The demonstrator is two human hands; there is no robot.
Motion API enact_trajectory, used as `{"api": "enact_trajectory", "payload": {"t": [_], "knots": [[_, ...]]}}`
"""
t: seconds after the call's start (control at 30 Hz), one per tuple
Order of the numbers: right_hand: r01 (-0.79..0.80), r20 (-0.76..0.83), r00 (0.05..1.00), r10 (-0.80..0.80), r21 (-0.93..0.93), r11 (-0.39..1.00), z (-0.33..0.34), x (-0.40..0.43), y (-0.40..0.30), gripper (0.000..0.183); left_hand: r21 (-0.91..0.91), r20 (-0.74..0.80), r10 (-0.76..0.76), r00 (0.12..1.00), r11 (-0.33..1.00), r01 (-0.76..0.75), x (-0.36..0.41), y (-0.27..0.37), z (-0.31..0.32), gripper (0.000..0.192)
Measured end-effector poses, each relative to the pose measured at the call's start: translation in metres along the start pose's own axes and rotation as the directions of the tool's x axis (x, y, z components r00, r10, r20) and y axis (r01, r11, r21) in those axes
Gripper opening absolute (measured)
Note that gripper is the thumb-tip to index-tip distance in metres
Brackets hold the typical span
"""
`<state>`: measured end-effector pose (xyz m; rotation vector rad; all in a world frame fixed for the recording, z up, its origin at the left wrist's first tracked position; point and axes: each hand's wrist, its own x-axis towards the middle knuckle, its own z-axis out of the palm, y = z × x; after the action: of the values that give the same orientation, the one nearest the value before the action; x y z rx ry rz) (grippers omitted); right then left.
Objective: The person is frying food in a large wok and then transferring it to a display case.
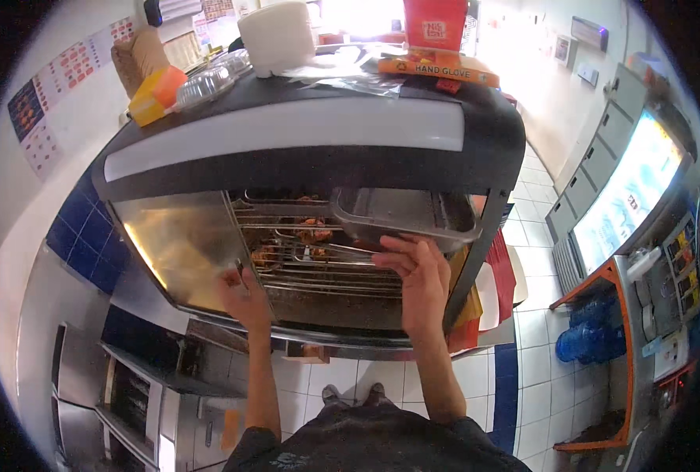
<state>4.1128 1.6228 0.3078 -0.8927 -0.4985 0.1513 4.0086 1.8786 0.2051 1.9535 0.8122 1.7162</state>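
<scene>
A heated display cabinet (303, 162) stands in front of me, with its sliding glass door (176, 242) on the left side and the right part uncovered. My left hand (247, 298) is at the small handle (239, 268) on the door's edge; blur hides whether the fingers grip it. My right hand (418, 283) is raised before a metal pan (409, 206) at the upper right of the opening. Its fingers are apart and hold nothing I can see. Wire racks (332, 274) inside carry browned pieces of food (311, 230).
On the cabinet top lie a hand glove box (438, 69), a white stack of containers (276, 38), clear plastic lids (214, 79) and a red box (435, 26). Stainless units (149, 377) stand at lower left. An orange-framed table (618, 354) and blue water bottles (592, 339) are right.
</scene>
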Motion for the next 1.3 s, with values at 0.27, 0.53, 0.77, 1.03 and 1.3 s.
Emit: {"api": "enact_trajectory", "payload": {"t": [0.27, 0.53, 0.77, 1.03, 1.3], "knots": [[0.103, -0.07, 0.992, -0.105, -0.039, 0.994, 0.031, -0.109, 0.005, 0.042, -0.24, 0.932, 0.041, 0.36, 0.813, 0.53, 0.053, 0.153, -0.008, 0.04], [-0.156, -0.24, 0.961, 0.137, -0.065, 0.986, -0.055, -0.275, 0.065, 0.043, -0.361, 0.92, 0.17, 0.353, 0.719, 0.594, -0.018, 0.082, -0.127, 0.038], [-0.662, -0.083, 0.75, 0.656, -0.085, 0.745, 0.035, -0.352, 0.112, 0.054, -0.066, 0.738, -0.451, 0.502, 0.691, 0.719, -0.125, -0.033, -0.44, 0.043], [-0.45, 0.657, 0.294, 0.694, -0.545, 0.707, 0.269, -0.501, 0.146, 0.03, -0.249, -0.008, -0.736, 0.677, 0.657, 0.711, -0.209, 0.02, -0.739, 0.016], [-0.409, 0.82, -0.263, 0.508, -0.572, 0.711, 0.42, -0.729, 0.144, 0.025, -0.095, -0.709, -0.646, 0.283, 0.485, 0.869, -0.322, 0.073, -0.916, 0.024]]}}
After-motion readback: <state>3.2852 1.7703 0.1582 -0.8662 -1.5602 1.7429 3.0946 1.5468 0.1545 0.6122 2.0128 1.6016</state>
